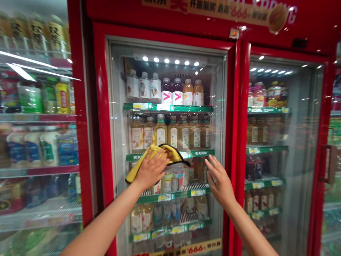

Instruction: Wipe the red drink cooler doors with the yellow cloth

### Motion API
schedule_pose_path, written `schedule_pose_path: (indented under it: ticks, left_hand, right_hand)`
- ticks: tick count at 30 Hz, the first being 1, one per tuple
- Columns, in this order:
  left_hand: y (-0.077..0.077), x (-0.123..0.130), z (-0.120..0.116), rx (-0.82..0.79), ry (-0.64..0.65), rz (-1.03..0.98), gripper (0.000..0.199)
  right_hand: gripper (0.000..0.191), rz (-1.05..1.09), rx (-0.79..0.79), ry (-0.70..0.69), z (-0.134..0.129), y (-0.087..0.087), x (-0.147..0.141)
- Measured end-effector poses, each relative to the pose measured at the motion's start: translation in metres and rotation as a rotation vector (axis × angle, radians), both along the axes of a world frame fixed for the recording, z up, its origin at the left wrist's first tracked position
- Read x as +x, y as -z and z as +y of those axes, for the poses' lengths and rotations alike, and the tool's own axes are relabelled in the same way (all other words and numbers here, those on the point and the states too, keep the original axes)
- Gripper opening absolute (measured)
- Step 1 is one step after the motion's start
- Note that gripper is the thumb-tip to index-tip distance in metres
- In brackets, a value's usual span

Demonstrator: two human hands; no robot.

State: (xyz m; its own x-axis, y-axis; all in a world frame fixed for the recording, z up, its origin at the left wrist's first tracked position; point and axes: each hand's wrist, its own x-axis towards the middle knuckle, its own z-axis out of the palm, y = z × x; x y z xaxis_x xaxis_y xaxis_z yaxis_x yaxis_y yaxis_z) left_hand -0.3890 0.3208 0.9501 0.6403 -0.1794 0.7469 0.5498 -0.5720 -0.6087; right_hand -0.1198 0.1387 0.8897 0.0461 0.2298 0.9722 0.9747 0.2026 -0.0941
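Note:
My left hand [152, 170] lies over a yellow cleaning cloth [133, 173] with a black border, pressing it against the glass door [170, 135] of a red drinks fridge. The cloth is bunched beneath the fingers, and its loose black-edged corner sticks out to the right. To the right, my right hand [220, 183] is raised close to the right side of the same door, fingers stretched out and holding nothing. Whether its fingertips touch the glass, I cannot tell. Behind the pane, bottled drinks [173, 133] stand on green-edged shelves, partly hidden by the cloth and my left hand.
A second glass door [282, 142] with a handle [328, 164] is on the right. Left of the red frame [99, 124], an open shelf unit [39, 170] holds bottles and cans. A printed strip [197, 248] runs along the lower part of the door.

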Motion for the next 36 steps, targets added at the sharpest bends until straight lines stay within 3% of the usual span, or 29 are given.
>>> schedule_pose_path:
  ticks: [2, 3, 6, 8, 11, 14, 16, 18, 20, 22, 24, 26, 29, 32, 34, 36]
  left_hand:
    - [-0.02, 0.004, 0.002, 0.014, 0.043, 0.123, 0.055]
    - [-0.034, 0.004, 0.003, -0.007, 0.042, 0.057, 0.055]
    - [-0.071, 0.006, 0.002, -0.095, 0.009, -0.385, 0.061]
    - [-0.082, 0.013, -0.003, -0.14, 0.012, -0.616, 0.066]
    - [-0.075, 0.036, -0.012, -0.146, 0.049, -0.642, 0.068]
    - [-0.05, 0.055, -0.014, -0.065, 0.076, -0.29, 0.063]
    - [-0.034, 0.054, -0.011, 0.015, 0.101, 0.0, 0.059]
    - [-0.028, 0.048, -0.007, 0.049, 0.108, 0.126, 0.056]
    - [-0.036, 0.046, -0.008, 0.011, 0.08, 0.027, 0.054]
    - [-0.055, 0.057, -0.016, -0.055, 0.048, -0.176, 0.055]
    - [-0.073, 0.081, -0.027, -0.097, 0.042, -0.29, 0.057]
    - [-0.079, 0.108, -0.037, -0.115, 0.046, -0.254, 0.058]
    - [-0.057, 0.134, -0.042, -0.056, 0.091, 0.044, 0.06]
    - [-0.025, 0.133, -0.035, 0.085, 0.187, 0.35, 0.061]
    - [-0.018, 0.132, -0.032, 0.098, 0.205, 0.332, 0.061]
    - [-0.026, 0.14, -0.035, 0.036, 0.175, 0.168, 0.059]
  right_hand:
    - [0.056, -0.002, 0.0, -0.001, -0.004, -0.003, -0.002]
    - [0.056, -0.004, 0.007, 0.0, -0.006, -0.003, -0.001]
    - [0.056, 0.013, 0.032, 0.028, -0.015, 0.0, 0.005]
    - [0.056, 0.045, 0.039, 0.054, -0.018, 0.004, 0.009]
    - [0.056, 0.065, 0.038, 0.06, -0.018, 0.007, 0.01]
    - [0.058, 0.048, 0.037, 0.04, -0.019, 0.004, 0.005]
    - [0.058, 0.036, 0.027, 0.031, -0.024, 0.002, 0.005]
    - [0.057, 0.032, 0.019, 0.032, -0.031, 0.001, 0.009]
    - [0.054, 0.045, 0.033, 0.047, -0.038, 0.0, 0.017]
    - [0.052, 0.065, 0.061, 0.063, -0.042, -0.003, 0.024]
    - [0.051, 0.078, 0.079, 0.072, -0.045, -0.007, 0.028]
    - [0.051, 0.074, 0.076, 0.074, -0.047, -0.01, 0.029]
    - [0.052, 0.045, 0.046, 0.081, -0.055, -0.006, 0.033]
    - [0.051, 0.036, 0.021, 0.109, -0.066, 0.003, 0.048]
    - [0.05, 0.055, 0.028, 0.133, -0.074, 0.008, 0.062]
    - [0.048, 0.075, 0.055, 0.157, -0.078, 0.009, 0.074]
